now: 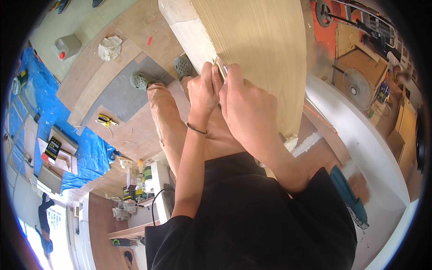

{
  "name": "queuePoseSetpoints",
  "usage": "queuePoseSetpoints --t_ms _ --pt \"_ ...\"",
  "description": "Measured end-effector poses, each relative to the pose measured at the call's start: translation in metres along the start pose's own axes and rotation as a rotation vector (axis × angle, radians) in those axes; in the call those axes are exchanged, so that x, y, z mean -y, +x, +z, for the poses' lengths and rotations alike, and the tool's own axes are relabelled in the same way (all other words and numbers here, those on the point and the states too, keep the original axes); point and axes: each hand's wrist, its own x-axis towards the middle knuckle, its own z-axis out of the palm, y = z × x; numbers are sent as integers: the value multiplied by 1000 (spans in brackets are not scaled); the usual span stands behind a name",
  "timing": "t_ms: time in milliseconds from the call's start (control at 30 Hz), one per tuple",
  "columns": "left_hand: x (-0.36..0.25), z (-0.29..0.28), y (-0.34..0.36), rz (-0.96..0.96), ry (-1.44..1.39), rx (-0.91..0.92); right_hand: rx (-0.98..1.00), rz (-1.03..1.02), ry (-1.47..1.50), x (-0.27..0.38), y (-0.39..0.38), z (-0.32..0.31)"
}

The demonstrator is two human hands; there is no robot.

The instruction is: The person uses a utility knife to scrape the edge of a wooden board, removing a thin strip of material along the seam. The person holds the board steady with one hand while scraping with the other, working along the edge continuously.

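- Location: a slim piece (220, 65) sits at the left edge of the wood-grain panel (270, 49), on the far side of the person's body, between the two hands.
- Left hand (201, 92): fingers curled tight, apparently grasping the slim piece from the left; the contact itself is partly covered.
- Right hand (248, 105): fingers clenched round the same piece from the right, the back of the hand uppermost.
- Identity: blade, tool or strip, I cannot tell from where I stand (the knuckles hide most of it).
- Handling, slim piece: judged light and fairly stiff, with little surface to grip. A pinch low on its body, clear of any sharp edge, would suit best.
- Handling, panel: judged heavy and rigid, its face smooth and perhaps slippery. The pale left side looks rough along the corner and may chip. Hold it by the broad sides rather than that corner.
- Surroundings: yellow-handled pliers (106, 120) lie on the floor to the left; a pale jug (66, 46) and a crumpled plastic bag (110, 48) stand farther off.
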Motion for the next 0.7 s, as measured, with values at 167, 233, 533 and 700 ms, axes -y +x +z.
queuePoseSetpoints --t_ms 167,233,533,700 --pt "-1 1 -2 -15 -3 1 -5 2 38 -1 2 1" --pt "4 4 -5 35 52 -3 -13 -15 40 -2 5 1" --pt "9 5 -12 -2 -41 3 44 -22 16 -5 5 -2" --pt "2 3 -6 -18 22 5 0 -20 44 -8 -2 3"
